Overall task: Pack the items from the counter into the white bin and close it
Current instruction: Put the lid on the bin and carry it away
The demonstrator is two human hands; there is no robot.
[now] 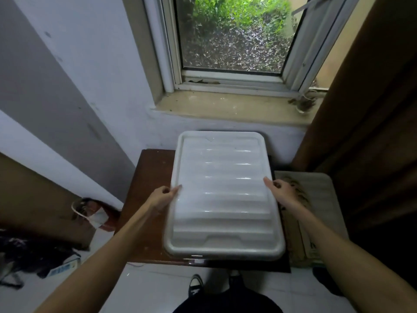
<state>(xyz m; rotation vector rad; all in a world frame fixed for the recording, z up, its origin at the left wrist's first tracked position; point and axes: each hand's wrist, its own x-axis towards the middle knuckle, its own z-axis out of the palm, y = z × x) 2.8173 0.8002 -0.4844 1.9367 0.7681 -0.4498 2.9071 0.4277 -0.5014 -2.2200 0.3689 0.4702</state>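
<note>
White ribbed plastic lid (222, 195), gripped at both edges by our left hand (161, 196) and right hand (282, 190), looks ready for closing; next we press it down onto the bin.

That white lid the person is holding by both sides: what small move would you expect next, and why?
Probably pressing the white lid down along its long edges until it seats. It already covers the bin on the brown table, with the left hand and right hand gripping opposite sides, thumbs on top. Whether the rim has caught all round cannot be told from this view, so a firm push seems sensible.
</note>
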